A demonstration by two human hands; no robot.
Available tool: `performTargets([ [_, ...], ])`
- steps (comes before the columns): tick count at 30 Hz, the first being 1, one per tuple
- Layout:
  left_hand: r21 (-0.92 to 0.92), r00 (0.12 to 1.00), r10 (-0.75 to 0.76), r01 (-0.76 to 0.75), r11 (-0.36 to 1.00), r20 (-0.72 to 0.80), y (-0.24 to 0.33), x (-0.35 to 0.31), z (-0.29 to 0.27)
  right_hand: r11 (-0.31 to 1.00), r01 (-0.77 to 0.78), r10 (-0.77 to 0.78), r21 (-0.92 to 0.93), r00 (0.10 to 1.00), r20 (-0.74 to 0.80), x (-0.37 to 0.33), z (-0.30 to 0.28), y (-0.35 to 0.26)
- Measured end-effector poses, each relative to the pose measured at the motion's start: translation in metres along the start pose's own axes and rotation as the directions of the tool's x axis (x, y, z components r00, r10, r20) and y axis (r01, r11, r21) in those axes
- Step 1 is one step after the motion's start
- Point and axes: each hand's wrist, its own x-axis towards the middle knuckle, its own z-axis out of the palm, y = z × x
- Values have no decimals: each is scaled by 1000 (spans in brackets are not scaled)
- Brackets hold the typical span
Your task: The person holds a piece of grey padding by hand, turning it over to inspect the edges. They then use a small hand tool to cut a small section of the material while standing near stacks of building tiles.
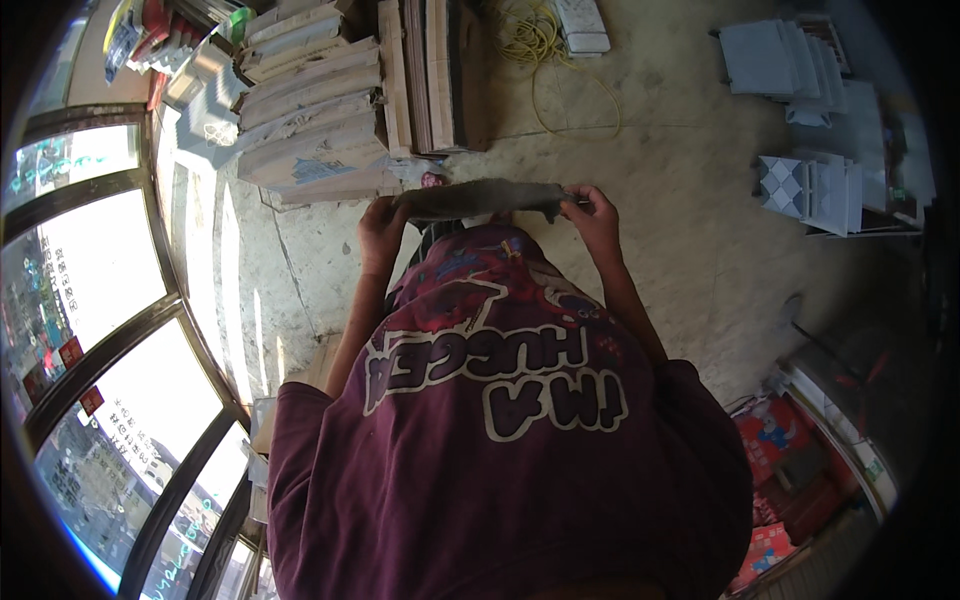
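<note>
Left hand (381,235) and right hand (596,218) each pinch one end of a dark grey cloth-like strip (485,199) at upper centre, apparently stretching it; the next move likely calls for even tension. Stacked cardboard (310,145), upper left, seems the nearest obstacle; yellow cable (530,42) lies coiled at top centre

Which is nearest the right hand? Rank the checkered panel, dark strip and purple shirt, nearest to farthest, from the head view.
1. Dark strip: right end held in the right hand.
2. Purple shirt: lower left of it in view.
3. Checkered panel: well off to the right.
</note>
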Motion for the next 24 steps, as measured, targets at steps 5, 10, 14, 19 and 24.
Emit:
performTargets([
  [5,-86,1000,10,-11,996,-8,9,33,-12,1000,-16,16,-21,1000,19,23,18,-17],
  [10,-101,999,25,-30,994,-48,-4,72,-29,999,16,-15,-32,999,40,57,48,-47],
  [14,-109,999,17,-22,994,-50,-2,96,-43,996,28,-23,-80,998,55,79,67,-65],
  [19,-216,1000,20,-21,976,-7,-1,127,-53,998,57,-57,9,997,42,105,85,-82],
  [24,-175,998,-42,33,984,-45,-2,152,-49,998,61,-59,-34,996,63,138,88,-93],
])
